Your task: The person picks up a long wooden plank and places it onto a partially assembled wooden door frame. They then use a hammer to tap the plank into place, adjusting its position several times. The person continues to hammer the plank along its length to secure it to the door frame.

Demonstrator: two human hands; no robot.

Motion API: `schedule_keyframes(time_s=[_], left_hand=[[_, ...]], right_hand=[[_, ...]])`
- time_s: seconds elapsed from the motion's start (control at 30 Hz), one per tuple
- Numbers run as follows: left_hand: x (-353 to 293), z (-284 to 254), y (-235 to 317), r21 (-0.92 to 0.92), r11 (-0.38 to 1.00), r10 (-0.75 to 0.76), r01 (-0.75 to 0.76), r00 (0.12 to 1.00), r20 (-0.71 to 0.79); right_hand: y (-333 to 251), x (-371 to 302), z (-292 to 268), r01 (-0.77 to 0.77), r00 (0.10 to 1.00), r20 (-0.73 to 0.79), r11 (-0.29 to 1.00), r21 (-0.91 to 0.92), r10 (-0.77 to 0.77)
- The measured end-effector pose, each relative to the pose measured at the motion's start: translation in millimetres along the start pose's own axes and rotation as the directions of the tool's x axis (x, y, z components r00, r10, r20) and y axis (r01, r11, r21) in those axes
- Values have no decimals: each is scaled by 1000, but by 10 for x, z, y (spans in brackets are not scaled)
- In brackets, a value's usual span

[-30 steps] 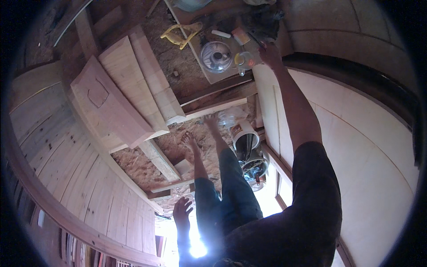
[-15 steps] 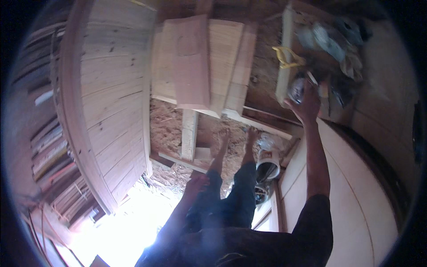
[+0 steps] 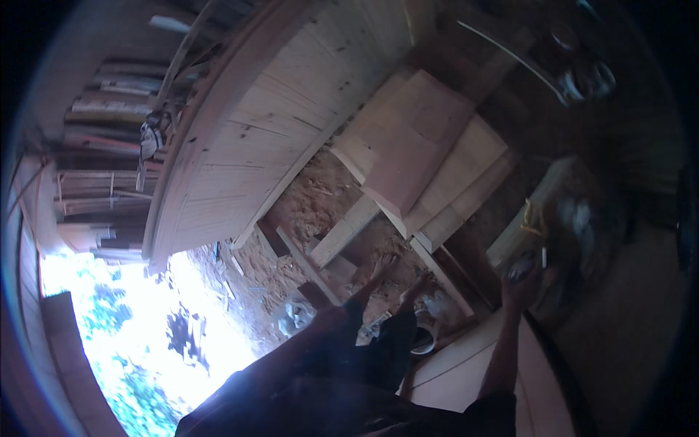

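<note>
My right hand (image 3: 518,291) reaches to the right, its fingers round a dark, roundish, shiny object (image 3: 522,268) whose kind I cannot make out. A short white stick (image 3: 544,257) stands out beside the fingers. Just beyond lies a yellow looped handle (image 3: 534,217) near the end of a thick wooden beam (image 3: 535,207). My left hand (image 3: 331,319) is low in front of my knee. A small dark brown wood block (image 3: 314,296) is right at its fingers; shadow hides whether the hand grips it.
Stacked boards (image 3: 422,146) lie ahead over sawdust-covered ground (image 3: 320,186). A large planked wooden panel (image 3: 247,138) leans at left. A white bucket (image 3: 424,340) stands by my feet, a clear plastic bag (image 3: 294,316) left of them. A pale panel (image 3: 466,360) lies under my right arm.
The view has turned, shifting the boards to the right and showing more of the bright opening at lower left. My right hand stays at the roundish object; the left stays near my knee.
</note>
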State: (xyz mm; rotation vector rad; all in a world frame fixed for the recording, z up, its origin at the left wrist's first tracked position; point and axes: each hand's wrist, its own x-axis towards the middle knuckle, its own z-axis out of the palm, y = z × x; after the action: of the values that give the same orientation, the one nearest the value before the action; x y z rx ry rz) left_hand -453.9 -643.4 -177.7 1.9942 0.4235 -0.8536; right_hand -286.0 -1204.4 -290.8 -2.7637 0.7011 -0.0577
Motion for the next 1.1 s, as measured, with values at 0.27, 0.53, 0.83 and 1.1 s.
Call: schedule_keyframes(time_s=[0.27, 0.53, 0.83, 1.1], left_hand=[[87, 356, 44, -83, 980, 179, -181, 983, -38], [352, 147, 803, 140, 729, 682, -671, 692, -236], [-617, -943, 1212, -46, 918, 382, -393, 911, -156], [-1207, -1599, 525, -278, 788, 440, -550, 818, -371]], right_hand=[[-674, -884, -635, 374, 912, 123, 917, 141, -391], [-2228, -1825, -1789, 643, 569, 373, 679, 354, -733], [-3644, -2480, -2631, 813, 223, 423, 407, 415, -878], [-4675, -3172, -2895, 827, -20, 308, 157, 540, -951]])
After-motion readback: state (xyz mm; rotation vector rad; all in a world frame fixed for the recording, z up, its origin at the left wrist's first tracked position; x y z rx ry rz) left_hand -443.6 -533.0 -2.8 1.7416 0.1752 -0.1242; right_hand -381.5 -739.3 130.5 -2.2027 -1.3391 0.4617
